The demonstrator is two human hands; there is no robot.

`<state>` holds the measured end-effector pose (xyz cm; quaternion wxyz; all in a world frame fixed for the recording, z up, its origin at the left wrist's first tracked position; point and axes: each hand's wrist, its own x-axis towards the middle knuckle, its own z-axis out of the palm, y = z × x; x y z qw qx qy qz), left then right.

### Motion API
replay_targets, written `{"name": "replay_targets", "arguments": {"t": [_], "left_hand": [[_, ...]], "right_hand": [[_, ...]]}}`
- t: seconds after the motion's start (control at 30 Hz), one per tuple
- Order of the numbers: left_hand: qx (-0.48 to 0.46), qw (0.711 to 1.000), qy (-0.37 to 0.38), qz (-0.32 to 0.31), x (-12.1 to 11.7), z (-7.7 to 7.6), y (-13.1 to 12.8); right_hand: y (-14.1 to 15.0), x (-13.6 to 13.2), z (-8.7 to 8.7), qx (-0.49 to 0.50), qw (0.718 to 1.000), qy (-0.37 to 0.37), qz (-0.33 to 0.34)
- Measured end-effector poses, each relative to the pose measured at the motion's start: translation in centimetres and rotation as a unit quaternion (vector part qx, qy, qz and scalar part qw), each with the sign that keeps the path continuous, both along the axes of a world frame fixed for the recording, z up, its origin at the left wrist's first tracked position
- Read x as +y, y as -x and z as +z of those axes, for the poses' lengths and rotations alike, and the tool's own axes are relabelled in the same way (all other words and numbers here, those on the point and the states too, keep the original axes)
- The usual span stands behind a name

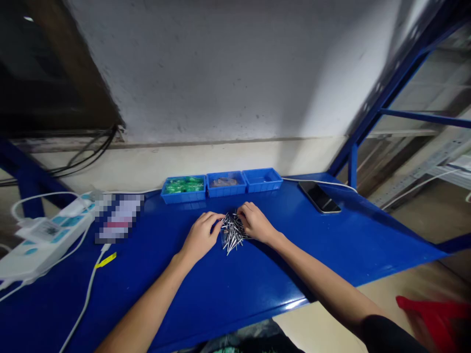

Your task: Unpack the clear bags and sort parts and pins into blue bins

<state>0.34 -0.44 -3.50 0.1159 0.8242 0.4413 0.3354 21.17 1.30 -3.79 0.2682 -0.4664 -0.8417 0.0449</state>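
A loose pile of thin silver metal pins (232, 236) lies on the blue table (206, 299), pointing in many directions. A bit of clear plastic seems to show at its left edge. My left hand (202, 236) is at the left side of the pile, thumb and forefinger closed together at its upper edge; what is between them is too small to make out. From the right, my right hand (256, 224) reaches over the pile with its fingers curled down at the pins. Its fingertips are partly hidden, and I cannot tell what they hold.
Three blue bins stand against the wall: one with green packets (184, 185), one with brownish contents (224, 182), and a third bin (262, 185). A black phone (319, 197) lies right. At left are a white power strip (47, 240), cables and a blurred-out item (119, 220).
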Motion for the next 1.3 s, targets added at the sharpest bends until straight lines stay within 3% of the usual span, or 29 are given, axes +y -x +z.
{"name": "replay_targets", "arguments": {"t": [0.23, 0.43, 0.63, 0.93, 1.3], "left_hand": [[-0.054, 0.997, -0.052, 0.005, -0.6, 0.6, -0.1], [-0.062, 0.997, -0.043, 0.036, -0.3, 0.8, 0.7], [-0.043, 0.999, -0.022, 0.009, -0.2, 0.7, 0.7], [0.023, 0.996, -0.07, -0.041, -0.7, 1.3, 0.5], [0.043, 0.998, -0.045, 0.005, -1.0, 1.1, -0.1]], "right_hand": [[2.0, -1.0, 2.5, -0.032, 0.999, -0.019, 0.012], [4.8, -1.8, 2.3, -0.027, 0.999, 0.001, 0.039], [4.2, -2.4, 2.0, -0.006, 0.999, 0.036, 0.031], [3.4, -2.7, 2.3, 0.014, 0.998, 0.042, 0.044], [3.8, -3.3, 2.4, -0.017, 1.0, 0.018, -0.009]]}}
